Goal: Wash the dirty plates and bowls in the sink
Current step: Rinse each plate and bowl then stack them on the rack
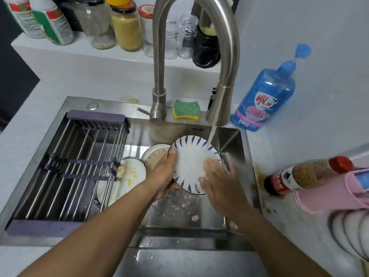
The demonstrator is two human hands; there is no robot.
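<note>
A white plate with blue rim strokes (189,156) is tilted up over the steel sink (233,140), under water running from the faucet (217,114). My left hand (164,172) grips its left edge, thumb on the face. My right hand (216,176) lies flat with straight fingers on the wet lower right of the plate. Behind it, a dirty bowl (154,154) with brown residue sits in the sink. A dirty plate with yellow smears (129,172) lies partly under the rack.
A drying rack (69,168) spans the sink's left half. A green-yellow sponge (186,109) lies by the faucet base and a blue soap bottle (263,94) stands at right. A sauce bottle (305,174) and pink holder (339,196) sit on the stained right counter. Jars line the back ledge.
</note>
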